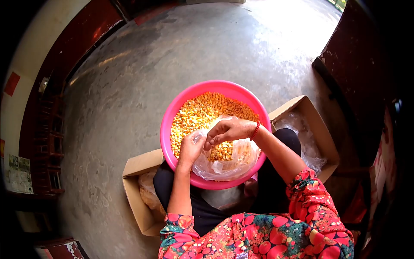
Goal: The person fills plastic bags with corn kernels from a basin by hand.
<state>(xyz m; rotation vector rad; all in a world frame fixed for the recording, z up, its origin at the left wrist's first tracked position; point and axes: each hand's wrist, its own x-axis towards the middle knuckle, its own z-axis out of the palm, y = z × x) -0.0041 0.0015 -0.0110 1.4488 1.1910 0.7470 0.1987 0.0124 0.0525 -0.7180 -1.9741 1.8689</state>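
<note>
At the far left edge of the frame, a red paper point(12, 83) is on the wall, with a poster point(20, 175) lower down and dark stools point(49, 142) just right of it. Grey floor point(120, 95) spreads across the upper middle. Left of centre, low in the frame, an open box point(134, 205) holds a plastic bag with yellowish contents.

At the centre, between the person's knees, is a pink tub point(165, 129) of loose corn point(194, 110). In its lower half lies a clear bag point(224, 173), mouth upward, with kernels showing inside. The left hand point(190, 149) pinches the bag's edge at its upper left. The right hand point(232, 130), a red bracelet point(255, 131) at its wrist, arches over the bag's opening, fingers bent, tips just beside the left hand; whether they grip the film, I cannot tell.

Right of the tub, a second box point(321, 129) contains crumpled clear plastic point(302, 136).
</note>
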